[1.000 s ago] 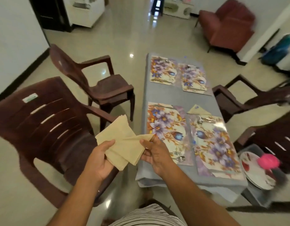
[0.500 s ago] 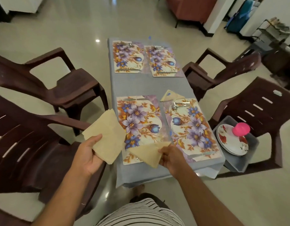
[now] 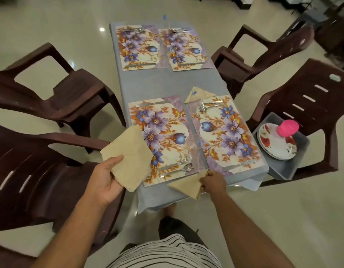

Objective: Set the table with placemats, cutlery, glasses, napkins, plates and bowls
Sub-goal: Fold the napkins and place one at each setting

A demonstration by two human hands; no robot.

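No text, label, brand or number can be read anywhere. A pale sticker (image 3: 334, 77) sits on the back of the chair (image 3: 310, 97) at 2 o'clock, but whatever it bears is too small and blurred to make out.

You are standing among four dark brown plastic chairs (image 3: 74, 97) ringing the tabletop (image 3: 167, 82), which is wearing a grey-blue cloth. A grey bin (image 3: 285, 167) is sitting on the near right chair (image 3: 310, 105). The glossy cream floor (image 3: 51, 26) is reflecting a ceiling light.
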